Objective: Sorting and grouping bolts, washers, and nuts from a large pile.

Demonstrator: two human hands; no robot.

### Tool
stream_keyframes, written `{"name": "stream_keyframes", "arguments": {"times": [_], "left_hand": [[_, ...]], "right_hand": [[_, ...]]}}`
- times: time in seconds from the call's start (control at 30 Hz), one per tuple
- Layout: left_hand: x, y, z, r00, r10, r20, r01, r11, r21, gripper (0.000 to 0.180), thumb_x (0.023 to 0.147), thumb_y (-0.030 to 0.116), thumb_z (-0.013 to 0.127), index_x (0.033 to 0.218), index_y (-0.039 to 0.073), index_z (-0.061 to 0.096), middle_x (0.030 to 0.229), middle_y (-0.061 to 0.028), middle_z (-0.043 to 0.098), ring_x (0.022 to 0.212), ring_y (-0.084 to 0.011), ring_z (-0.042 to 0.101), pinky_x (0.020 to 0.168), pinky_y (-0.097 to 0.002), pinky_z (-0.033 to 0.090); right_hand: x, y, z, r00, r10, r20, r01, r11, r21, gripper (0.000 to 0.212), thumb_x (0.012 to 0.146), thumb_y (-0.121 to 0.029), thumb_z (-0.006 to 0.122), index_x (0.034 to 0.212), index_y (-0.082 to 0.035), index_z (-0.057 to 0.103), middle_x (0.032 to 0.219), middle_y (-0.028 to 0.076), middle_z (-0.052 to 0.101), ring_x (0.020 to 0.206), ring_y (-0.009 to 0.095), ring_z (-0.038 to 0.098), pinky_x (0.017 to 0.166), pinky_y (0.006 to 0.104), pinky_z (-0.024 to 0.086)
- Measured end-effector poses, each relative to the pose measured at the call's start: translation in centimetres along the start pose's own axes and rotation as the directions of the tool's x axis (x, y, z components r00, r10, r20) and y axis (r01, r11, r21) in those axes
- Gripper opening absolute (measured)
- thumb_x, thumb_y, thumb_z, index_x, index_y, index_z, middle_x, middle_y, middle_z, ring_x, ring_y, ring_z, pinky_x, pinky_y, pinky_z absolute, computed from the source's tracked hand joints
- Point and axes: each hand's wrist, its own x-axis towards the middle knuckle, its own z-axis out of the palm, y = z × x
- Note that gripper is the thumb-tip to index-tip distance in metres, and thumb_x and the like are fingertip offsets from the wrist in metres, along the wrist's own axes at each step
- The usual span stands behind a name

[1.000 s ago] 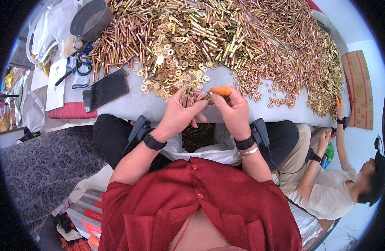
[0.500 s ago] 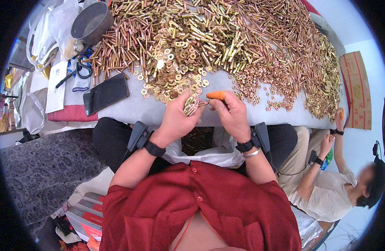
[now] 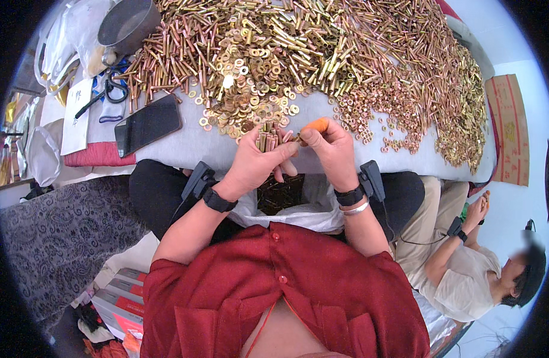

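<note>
My left hand (image 3: pixel 250 164) is closed round a bundle of brass-coloured metal bolts (image 3: pixel 268 140), their ends standing up past the thumb. Close beside it, my right hand (image 3: pixel 334 156) pinches a small metal piece at the tip of one bolt; the fingers mostly hide that piece. An orange finger cot (image 3: pixel 317 125) covers a fingertip of the right hand. Just beyond both hands, flat washers (image 3: pixel 250 107) lie heaped on the grey table cover (image 3: pixel 208 164). Small nuts (image 3: pixel 358 116) spread to the right, and a large pile of bolts (image 3: pixel 370 36) rises behind.
A phone (image 3: pixel 149 124), a black-handled tool (image 3: pixel 114 92) and a dark metal pot (image 3: pixel 128 27) are at the left. Below my hands a white sack (image 3: pixel 319 218) gapes, with dark contents. At the right sit a co-worker (image 3: pixel 465 274) and a cardboard sheet (image 3: pixel 510 131).
My left hand has turned, so the bundle stands more upright. My right hand has shifted slightly right, its fingers still at a bolt tip. The co-worker's hands have come together lower down.
</note>
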Motion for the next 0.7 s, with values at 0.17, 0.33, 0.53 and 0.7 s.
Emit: {"name": "stream_keyframes", "arguments": {"times": [0.17,0.33,0.53,0.7], "left_hand": [[0.0,0.9,-0.1,0.999,-0.04,-0.031,0.038,0.996,-0.076,0.018,0.088,0.013,0.065,0.099,0.003,0.055,0.079,-0.0072,0.064,0.056,-0.0158,0.065,0.038,-0.0229,0.048],[0.1,0.5,-0.7,0.999,-0.053,0.006,0.054,0.983,-0.175,0.026,0.085,0.016,0.069,0.102,0.002,0.054,0.083,-0.0093,0.065,0.059,-0.0162,0.066,0.04,-0.0235,0.049],[-0.1,0.2,0.1,0.997,-0.074,0.011,0.074,0.993,-0.089,0.019,0.087,0.017,0.067,0.096,0.004,0.055,0.077,-0.0064,0.064,0.056,-0.0146,0.065,0.038,-0.0227,0.047],[-0.6,0.3,0.6,0.994,-0.107,0.02,0.101,0.975,0.2,0.024,0.086,0.02,0.07,0.097,0.003,0.056,0.072,-0.0025,0.063,0.055,-0.0097,0.064,0.038,-0.0196,0.043]], "right_hand": [[-0.6,-0.3,1.0,0.992,-0.009,0.125,-0.071,0.781,0.62,0.073,0.098,-0.057,0.022,0.12,0.002,0.057,0.109,0.013,0.063,0.097,0.021,0.059,0.086,0.0346,0.046],[-0.2,-0.9,2.1,0.986,0.167,-0.014,-0.123,0.778,0.616,0.077,0.096,-0.062,0.019,0.109,0.002,0.059,0.097,0.013,0.064,0.087,0.023,0.059,0.082,0.0358,0.045],[0.4,1.0,-0.2,0.972,0.198,-0.127,-0.116,0.873,0.474,0.06,0.099,-0.05,0.031,0.097,0.001,0.063,0.084,0.007,0.065,0.073,0.016,0.057,0.07,0.0294,0.044],[5.2,0.3,1.1,0.877,-0.357,-0.321,0.22,0.893,-0.392,0.016,0.088,-0.018,0.064,0.091,-0.002,0.065,0.081,0.012,0.067,0.068,0.023,0.062,0.061,0.0314,0.048]]}}
